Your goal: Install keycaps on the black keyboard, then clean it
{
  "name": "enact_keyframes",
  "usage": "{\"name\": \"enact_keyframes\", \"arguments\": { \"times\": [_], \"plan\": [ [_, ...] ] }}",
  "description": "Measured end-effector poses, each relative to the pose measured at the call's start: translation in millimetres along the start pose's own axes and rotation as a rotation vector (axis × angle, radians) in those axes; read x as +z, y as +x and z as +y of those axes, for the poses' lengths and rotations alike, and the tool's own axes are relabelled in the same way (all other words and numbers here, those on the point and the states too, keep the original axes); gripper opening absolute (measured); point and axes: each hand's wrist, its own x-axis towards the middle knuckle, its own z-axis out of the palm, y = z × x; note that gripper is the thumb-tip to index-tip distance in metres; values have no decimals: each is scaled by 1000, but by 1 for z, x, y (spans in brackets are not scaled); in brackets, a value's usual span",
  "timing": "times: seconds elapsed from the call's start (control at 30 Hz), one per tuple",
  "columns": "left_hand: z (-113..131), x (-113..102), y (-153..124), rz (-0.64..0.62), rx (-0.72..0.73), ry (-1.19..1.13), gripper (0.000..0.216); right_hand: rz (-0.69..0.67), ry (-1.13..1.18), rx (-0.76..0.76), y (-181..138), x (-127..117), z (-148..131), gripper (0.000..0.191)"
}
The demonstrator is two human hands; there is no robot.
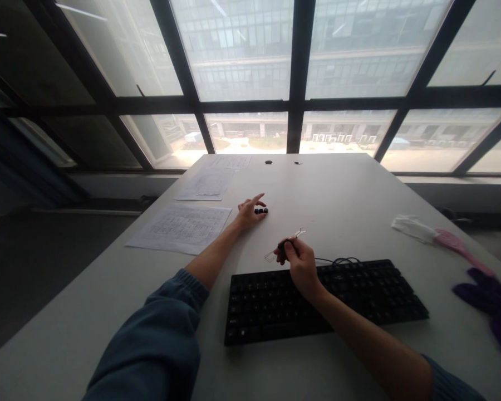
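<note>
My left hand (247, 214) rests on the white table with its index finger stretched out and its thumb apart. A short row of small black keycaps (261, 211) lies between the thumb and fingers; whether they touch the skin I cannot tell. My right hand (303, 263) is closed around the dark middle of a wire keycap puller (299, 234), with wire loops sticking out at both ends. Below it, a black keyboard (271, 306) lies slightly angled on the table. My right hand and forearm hide part of its keys.
Several printed sheets (181, 228) lie along the table's left side. At the right are a pink-handled brush (453, 242) with a whitish end and a purple cloth item (488, 295). A black cable (345, 260) curls behind the keyboard. Windows (250, 133) stand beyond the far edge.
</note>
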Motion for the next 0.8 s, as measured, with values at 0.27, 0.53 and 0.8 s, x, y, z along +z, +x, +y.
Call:
{"name": "enact_keyframes", "arguments": {
  "times": [0.27, 0.53, 0.8],
  "plan": [
    [24, -28, -8, 309, 45, -101, 47, 64, -25, -49, -1, -4, -17, 28],
    [76, -24, -57, 7, 110, -254, 27, -152, -293, -110, -14, -14, -13, 23],
    [108, -30, -134, -255, -30, -411, 25, -268, -484, -183, -12, -13, -11, 18]
  ]
}}
